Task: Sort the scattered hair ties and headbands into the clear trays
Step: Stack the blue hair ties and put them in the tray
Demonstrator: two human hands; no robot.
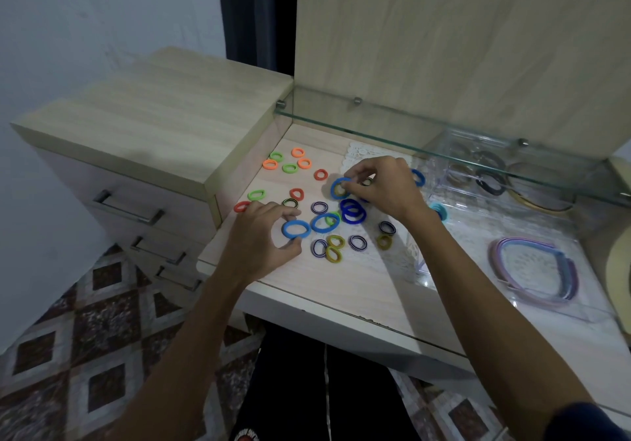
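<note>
Several hair ties in orange, green, blue, purple-striped and olive lie scattered on the light wooden tabletop [317,280]. My left hand [263,239] pinches a light blue hair tie [295,229] between thumb and fingers, low on the table. My right hand [382,188] pinches another blue hair tie [338,188], lifted slightly above the table. A pile of dark blue ties [353,210] lies just below it. A clear tray [423,271] at the right holds pastel headbands [536,270]. A second clear tray [444,181] behind it holds dark and gold headbands [491,181].
A glass shelf [444,126] spans above the back of the table, over the far tray. A raised drawer unit [153,119] with metal handles stands at the left. A white lace mat [362,153] lies under my right hand. Patterned floor tiles show below.
</note>
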